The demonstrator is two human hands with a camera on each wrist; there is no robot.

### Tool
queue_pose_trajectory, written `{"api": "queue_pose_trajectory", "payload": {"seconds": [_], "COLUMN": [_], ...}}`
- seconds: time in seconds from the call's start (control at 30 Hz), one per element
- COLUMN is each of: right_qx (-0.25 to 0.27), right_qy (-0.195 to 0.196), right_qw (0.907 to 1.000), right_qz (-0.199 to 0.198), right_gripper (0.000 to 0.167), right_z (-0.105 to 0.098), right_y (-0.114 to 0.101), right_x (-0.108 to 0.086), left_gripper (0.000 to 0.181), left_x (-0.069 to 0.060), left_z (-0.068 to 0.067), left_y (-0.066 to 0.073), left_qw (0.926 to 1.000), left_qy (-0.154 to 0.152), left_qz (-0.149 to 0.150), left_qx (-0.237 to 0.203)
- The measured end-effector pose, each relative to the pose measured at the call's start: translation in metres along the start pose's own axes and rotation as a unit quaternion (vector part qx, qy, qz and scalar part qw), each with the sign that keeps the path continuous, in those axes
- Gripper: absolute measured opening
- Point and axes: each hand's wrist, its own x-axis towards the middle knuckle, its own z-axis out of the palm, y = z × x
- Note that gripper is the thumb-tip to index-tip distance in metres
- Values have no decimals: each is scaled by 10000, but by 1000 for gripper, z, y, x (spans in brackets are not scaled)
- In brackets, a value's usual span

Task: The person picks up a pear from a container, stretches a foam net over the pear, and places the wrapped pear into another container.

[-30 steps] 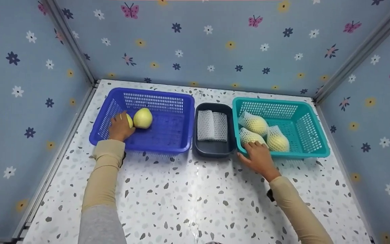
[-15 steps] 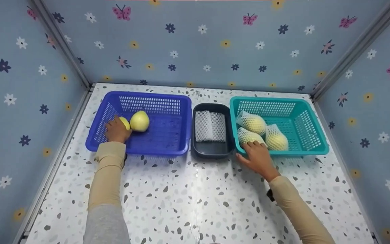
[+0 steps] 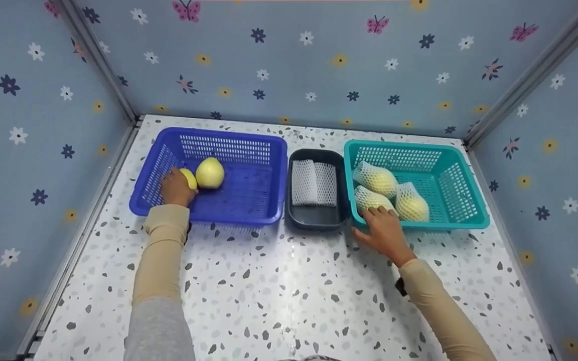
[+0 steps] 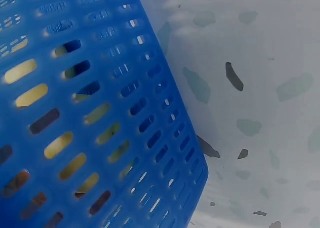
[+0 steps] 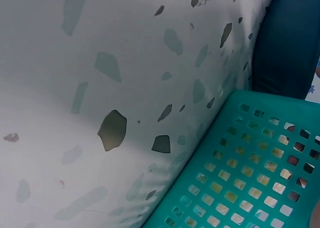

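Observation:
In the blue basket [image 3: 249,200], my left hand [image 3: 176,188] grips a yellow-green pear [image 3: 187,178] near the left wall, covering much of it. A second pear [image 3: 210,173] lies just right of it. Over the front rim of the teal basket [image 3: 439,188] reaches my right hand [image 3: 384,233]. Its fingers rest on the nearest pear in a white foam net [image 3: 369,198], with the thumb outside the rim. Two more netted pears, one behind [image 3: 377,180] and one to the right [image 3: 412,205], lie beside it. Basket walls mostly hide both hands in the wrist views.
Between the baskets stands a dark grey tray [image 3: 314,218] with white foam net sleeves [image 3: 325,185] lying flat in it. The speckled white table [image 3: 279,291] extends in front. Patterned blue panels [image 3: 289,60] enclose the back and both sides.
My left fingers have shifted slightly on the pear, and more of it shows now. My right hand stays at the same netted pear. The head view has tilted a little.

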Motion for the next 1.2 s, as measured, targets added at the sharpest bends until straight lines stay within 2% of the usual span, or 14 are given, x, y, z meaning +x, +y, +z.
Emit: {"api": "queue_pose_trajectory", "payload": {"seconds": [0.17,0.33,0.53,0.67,0.83,1.03,1.2], "right_qx": [20,78,207,205,213,265,229], "right_qy": [-51,-115,-228,-256,-301,-366,-203], "right_qw": [10000,9997,9988,9987,9984,9980,9991], "right_qz": [21,205,375,400,422,438,288], "right_gripper": [45,41,36,40,40,41,41], "right_z": [0,1,1,2,1,0,1], "right_y": [0,0,-2,-3,-4,-5,-3], "right_x": [0,2,3,2,0,0,1], "left_gripper": [77,72,73,72,71,75,77], "left_x": [-5,-9,-20,-31,-50,-77,-94], "left_z": [-1,-6,-16,-15,-11,-6,-1], "left_y": [-2,0,2,2,15,40,58], "left_qw": [9996,9978,9919,9812,9613,9397,9257], "left_qy": [142,344,432,705,1038,1039,821], "left_qz": [153,343,540,872,1412,1993,2318], "left_qx": [-183,-452,-1067,-1573,-2128,-2577,-2873]}}
